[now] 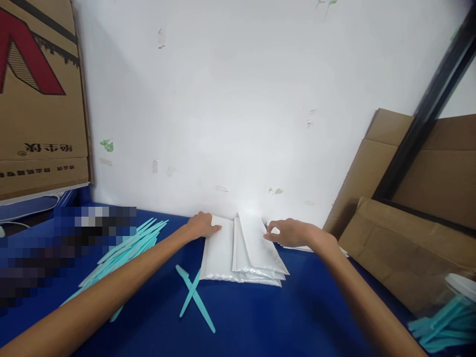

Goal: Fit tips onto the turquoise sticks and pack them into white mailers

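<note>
Several white padded envelopes (256, 243) lie overlapping on the blue table, bubble-lined at their near edges. At the far left corner of the leftmost envelope (220, 253), my left hand (203, 225) is closed, its thumb on top of the envelope. My right hand (292, 232) has thumb and index finger curled at the right edge of the top envelope, in a pinch; the other fingers are partly hidden. Two turquoise knife-shaped plastic pieces (203, 310) lie crossed just in front of the envelopes.
Many more turquoise pieces (126, 253) lie heaped on the left. A clear tub (461, 287) at the lower right holds others. Cardboard (386, 248) leans on the right, and a printed carton (40, 114) stands left. Behind the blue table (282, 317) rises a white wall (230, 99).
</note>
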Action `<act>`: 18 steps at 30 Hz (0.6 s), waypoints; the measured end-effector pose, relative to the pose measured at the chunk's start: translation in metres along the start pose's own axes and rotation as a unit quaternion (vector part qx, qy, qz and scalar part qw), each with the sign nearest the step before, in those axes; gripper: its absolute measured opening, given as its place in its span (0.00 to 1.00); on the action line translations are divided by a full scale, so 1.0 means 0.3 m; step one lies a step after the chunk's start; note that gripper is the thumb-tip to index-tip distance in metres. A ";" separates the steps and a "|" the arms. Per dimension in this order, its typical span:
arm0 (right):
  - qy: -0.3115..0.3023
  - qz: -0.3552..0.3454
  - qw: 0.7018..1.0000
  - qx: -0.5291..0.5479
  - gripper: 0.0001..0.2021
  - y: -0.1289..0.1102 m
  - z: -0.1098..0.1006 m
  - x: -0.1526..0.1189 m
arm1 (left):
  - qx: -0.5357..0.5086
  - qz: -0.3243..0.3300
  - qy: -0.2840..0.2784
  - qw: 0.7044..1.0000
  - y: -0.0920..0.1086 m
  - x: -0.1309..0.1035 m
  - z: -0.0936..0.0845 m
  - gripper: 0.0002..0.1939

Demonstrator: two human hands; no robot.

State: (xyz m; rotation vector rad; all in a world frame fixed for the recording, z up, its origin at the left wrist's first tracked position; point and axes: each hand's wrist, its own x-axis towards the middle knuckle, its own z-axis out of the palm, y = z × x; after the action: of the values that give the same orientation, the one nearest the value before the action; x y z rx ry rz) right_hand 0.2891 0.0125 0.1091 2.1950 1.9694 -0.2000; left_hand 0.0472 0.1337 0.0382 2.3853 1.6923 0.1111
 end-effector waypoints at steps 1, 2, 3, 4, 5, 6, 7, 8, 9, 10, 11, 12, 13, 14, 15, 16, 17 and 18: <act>0.001 0.000 1.000 -0.001 0.23 -0.003 0.000 -0.002 | 0.005 -0.007 -0.011 1.000 0.005 -0.009 -0.016 0.18; 0.002 0.000 1.000 -0.003 0.23 -0.006 0.000 -0.003 | 0.011 -0.014 -0.024 1.000 0.010 -0.018 -0.036 0.18; 0.003 0.002 1.000 -0.004 0.23 -0.009 0.000 -0.004 | 0.017 -0.021 -0.041 0.999 0.015 -0.028 -0.058 0.19; 0.004 0.005 1.000 -0.006 0.23 -0.010 -0.001 -0.004 | 0.025 -0.029 -0.066 0.997 0.020 -0.039 -0.082 0.19; 0.004 0.008 1.000 -0.007 0.23 -0.011 -0.001 -0.004 | 0.035 -0.036 -0.097 0.994 0.024 -0.051 -0.106 0.18; 0.004 0.011 1.000 -0.009 0.23 -0.012 -0.002 -0.003 | 0.045 -0.043 -0.133 0.989 0.027 -0.064 -0.130 0.19; 0.004 0.013 1.000 -0.010 0.23 -0.012 -0.002 -0.003 | 0.052 -0.046 -0.175 0.982 0.030 -0.078 -0.153 0.18; 0.003 0.015 1.000 -0.011 0.23 -0.012 -0.002 -0.003 | 0.059 -0.048 -0.220 0.972 0.032 -0.093 -0.171 0.16; 0.003 0.017 1.000 -0.013 0.23 -0.013 -0.002 -0.003 | 0.062 -0.048 -0.255 0.964 0.035 -0.108 -0.185 0.15; 0.002 0.017 1.000 -0.014 0.23 -0.014 -0.002 -0.003 | 0.064 -0.048 -0.286 0.955 0.037 -0.123 -0.193 0.16; 0.002 0.017 1.000 -0.015 0.23 -0.015 -0.001 -0.003 | 0.063 -0.046 -0.308 0.948 0.040 -0.138 -0.196 0.17; 0.001 0.016 1.000 -0.016 0.23 -0.015 0.000 -0.003 | 0.060 -0.046 -0.322 0.944 0.044 -0.153 -0.192 0.18; 0.000 0.014 1.000 -0.016 0.23 -0.016 0.000 -0.002 | 0.056 -0.047 -0.330 0.941 0.046 -0.166 -0.183 0.19; -0.002 0.012 1.000 -0.016 0.23 -0.016 0.001 -0.001 | 0.051 -0.049 -0.333 0.940 0.048 -0.180 -0.169 0.20; -0.004 0.010 1.000 -0.015 0.23 -0.015 0.002 0.000 | 0.047 -0.054 -0.332 0.941 0.048 -0.192 -0.152 0.21; -0.005 0.009 1.000 -0.015 0.23 -0.014 0.004 0.002 | 0.041 -0.060 -0.327 0.942 0.046 -0.204 -0.134 0.23; -0.006 0.008 1.000 -0.014 0.23 -0.013 0.005 0.005 | 0.035 -0.066 -0.318 0.945 0.040 -0.215 -0.115 0.24; -0.007 0.008 1.000 -0.013 0.23 -0.011 0.006 0.008 | 0.023 -0.070 -0.304 0.950 0.033 -0.224 -0.098 0.25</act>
State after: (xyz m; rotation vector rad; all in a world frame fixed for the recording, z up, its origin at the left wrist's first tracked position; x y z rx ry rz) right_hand 0.2860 0.0146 0.1065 2.1865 1.9362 -0.1865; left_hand 0.0283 0.0713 0.0732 2.0128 1.5479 -0.6261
